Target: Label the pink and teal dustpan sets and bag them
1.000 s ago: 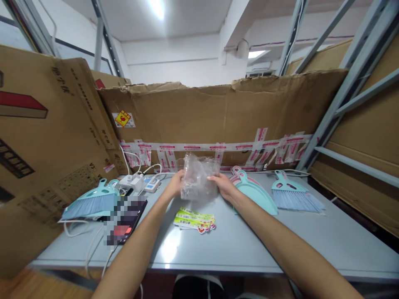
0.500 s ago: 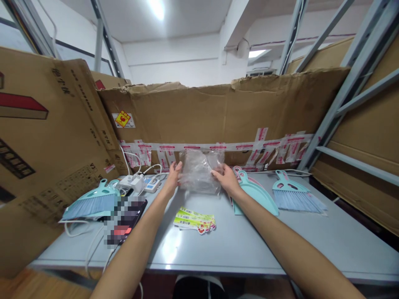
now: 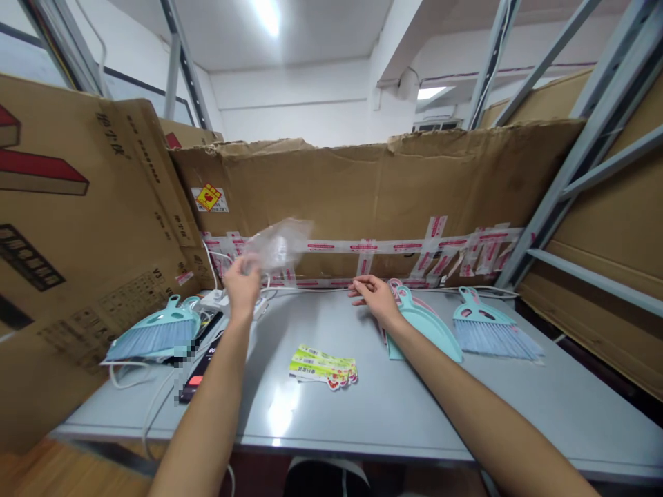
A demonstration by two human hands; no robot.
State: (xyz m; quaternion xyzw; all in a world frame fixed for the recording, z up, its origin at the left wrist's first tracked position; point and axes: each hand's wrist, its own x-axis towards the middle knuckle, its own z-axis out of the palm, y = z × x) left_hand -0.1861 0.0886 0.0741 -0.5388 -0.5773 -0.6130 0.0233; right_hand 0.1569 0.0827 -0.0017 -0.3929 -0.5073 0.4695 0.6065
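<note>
A clear plastic bag (image 3: pixel 282 243) hangs from my left hand (image 3: pixel 242 284), raised above the white power strips at the table's left and smeared by motion. My right hand (image 3: pixel 373 297) holds nothing; its fingers are apart, over the table beside the turquoise dustpan (image 3: pixel 425 324). Pink pieces show partly from behind that dustpan. Between my forearms lies a fanned stack of green-and-white printed cards (image 3: pixel 324 366).
At the right lies a turquoise hand brush (image 3: pixel 489 324) with blue bristles; another brush (image 3: pixel 158 330) sits at the left. A phone (image 3: pixel 199 373) and white cables are by my left forearm. A taped cardboard wall (image 3: pixel 331 186) closes the back of the grey table (image 3: pixel 404 414).
The bag was between both hands. My right hand has let go, and my left hand has carried the bag left and up.
</note>
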